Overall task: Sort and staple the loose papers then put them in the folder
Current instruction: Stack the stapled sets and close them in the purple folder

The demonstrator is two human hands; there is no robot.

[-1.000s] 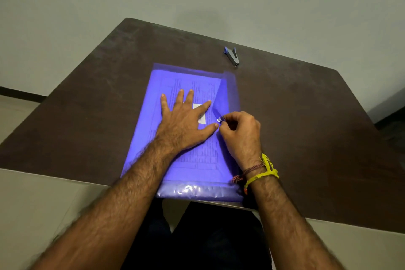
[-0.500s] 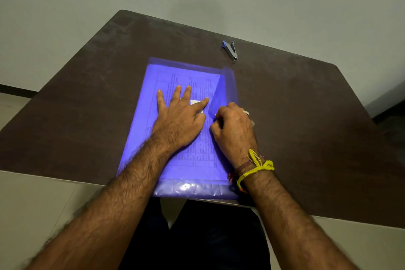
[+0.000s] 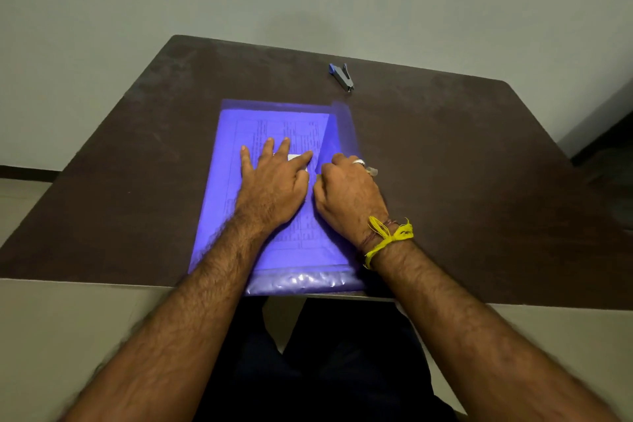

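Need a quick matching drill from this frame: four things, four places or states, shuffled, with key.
Things:
1. stapler
2. folder
3. left hand
4. right hand

States:
A. curled at the folder's right edge
B. flat, fingers spread on the folder
C. lies apart on the table, beyond the folder
D. translucent blue, printed papers inside

Pairs: 1-C, 2-D, 3-B, 4-A
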